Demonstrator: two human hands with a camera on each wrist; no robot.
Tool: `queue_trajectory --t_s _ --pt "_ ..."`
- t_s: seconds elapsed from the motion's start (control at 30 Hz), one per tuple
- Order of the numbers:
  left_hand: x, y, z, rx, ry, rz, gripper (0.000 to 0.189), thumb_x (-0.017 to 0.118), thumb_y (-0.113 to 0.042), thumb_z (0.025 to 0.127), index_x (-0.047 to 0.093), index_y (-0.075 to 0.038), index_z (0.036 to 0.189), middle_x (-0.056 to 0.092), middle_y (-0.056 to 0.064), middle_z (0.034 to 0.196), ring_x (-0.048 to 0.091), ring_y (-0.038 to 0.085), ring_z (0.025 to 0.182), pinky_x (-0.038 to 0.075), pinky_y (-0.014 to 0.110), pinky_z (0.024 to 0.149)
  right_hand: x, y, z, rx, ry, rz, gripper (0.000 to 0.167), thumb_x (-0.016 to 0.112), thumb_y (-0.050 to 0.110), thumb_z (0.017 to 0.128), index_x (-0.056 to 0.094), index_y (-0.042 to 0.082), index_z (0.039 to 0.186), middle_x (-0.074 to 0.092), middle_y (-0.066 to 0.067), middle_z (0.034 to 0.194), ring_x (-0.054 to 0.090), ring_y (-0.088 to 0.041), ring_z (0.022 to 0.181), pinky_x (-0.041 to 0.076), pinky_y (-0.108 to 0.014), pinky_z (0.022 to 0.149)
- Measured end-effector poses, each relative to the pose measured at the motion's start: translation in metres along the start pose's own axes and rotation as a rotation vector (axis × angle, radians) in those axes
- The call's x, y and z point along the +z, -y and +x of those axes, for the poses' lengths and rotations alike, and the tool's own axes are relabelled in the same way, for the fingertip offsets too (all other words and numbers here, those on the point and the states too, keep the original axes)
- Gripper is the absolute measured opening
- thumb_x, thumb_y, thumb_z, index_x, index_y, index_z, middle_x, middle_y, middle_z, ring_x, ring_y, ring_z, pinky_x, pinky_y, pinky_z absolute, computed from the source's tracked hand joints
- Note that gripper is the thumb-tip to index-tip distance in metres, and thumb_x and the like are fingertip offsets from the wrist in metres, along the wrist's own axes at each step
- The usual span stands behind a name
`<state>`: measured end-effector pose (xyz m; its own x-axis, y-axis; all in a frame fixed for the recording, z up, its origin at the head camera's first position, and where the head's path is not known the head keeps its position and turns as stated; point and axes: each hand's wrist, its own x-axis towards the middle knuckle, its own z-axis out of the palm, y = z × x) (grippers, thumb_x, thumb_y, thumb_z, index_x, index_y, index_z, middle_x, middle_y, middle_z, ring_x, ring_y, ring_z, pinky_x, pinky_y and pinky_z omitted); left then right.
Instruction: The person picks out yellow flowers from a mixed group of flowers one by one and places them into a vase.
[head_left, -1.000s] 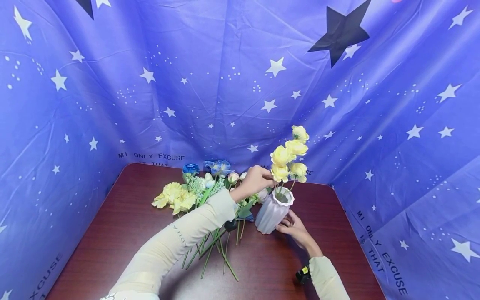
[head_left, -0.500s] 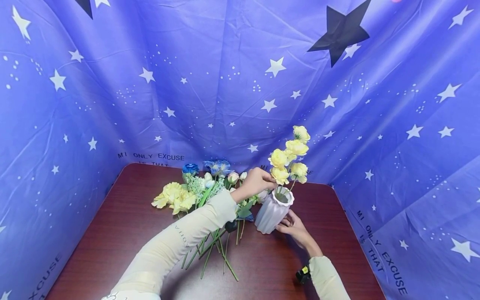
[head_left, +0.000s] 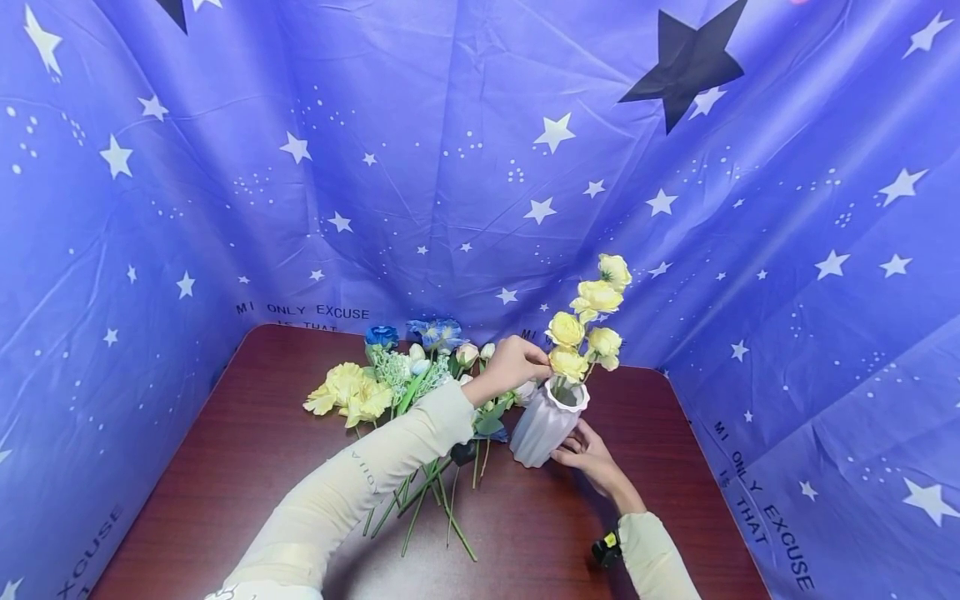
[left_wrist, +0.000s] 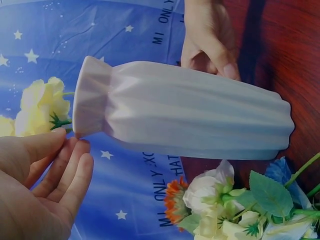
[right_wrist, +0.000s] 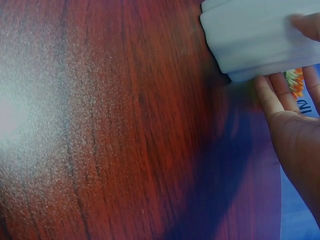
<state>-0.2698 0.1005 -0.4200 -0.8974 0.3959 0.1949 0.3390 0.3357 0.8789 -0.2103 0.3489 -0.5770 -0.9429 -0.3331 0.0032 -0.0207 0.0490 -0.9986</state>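
Observation:
A pale lilac-white fluted vase stands on the table, its scalloped mouth facing up. Yellow artificial flowers rise from the mouth, their blooms leaning to the right. My left hand is at the rim, thumb and forefinger pinching a yellow flower just below its lowest bloom. In the left wrist view, those fingertips meet beside the vase mouth, close to the green sepals. My right hand grips the lower right side of the vase. The right wrist view shows its thumb on one side and fingers around the other.
Left of the vase lies a heap of artificial flowers: large yellow blooms, a blue rose, blue petals and white blooms. Their green stems point toward the near edge. Blue star-printed cloth surrounds the wooden table.
The yellow blooms have shifted right and the lower ones have sunk closer to the vase mouth. My left hand follows slightly to the right. The vase and right hand stay in place.

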Motion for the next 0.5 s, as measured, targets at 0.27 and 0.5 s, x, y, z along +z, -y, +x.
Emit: queue_trajectory --t_s 0.27,0.5 --pt "0.0001 0.0043 -0.0015 -0.019 0.015 -0.014 0.008 0.079 -0.008 0.087 0.082 -0.004 0.094 0.080 0.010 0.091 0.059 -0.001 0.065 0.050 0.011 0.062 0.0004 0.0004 -0.0009 0.006 -0.014 0.005 0.064 0.070 -0.011 0.083 0.045 0.014 0.137 0.068 0.005 0.120 0.068 -0.008 0.108 0.061 -0.026 0.088" --pt "-0.0021 0.0053 -0.0024 0.000 0.007 -0.036 0.011 0.078 -0.007 0.087 0.081 -0.003 0.097 0.080 0.012 0.097 0.062 0.001 0.070 0.051 0.010 0.064 0.0011 0.0014 -0.0014 0.010 -0.023 -0.002 0.065 0.070 -0.011 0.083 0.045 0.015 0.138 0.067 0.006 0.120 0.068 -0.008 0.108 0.061 -0.026 0.089"
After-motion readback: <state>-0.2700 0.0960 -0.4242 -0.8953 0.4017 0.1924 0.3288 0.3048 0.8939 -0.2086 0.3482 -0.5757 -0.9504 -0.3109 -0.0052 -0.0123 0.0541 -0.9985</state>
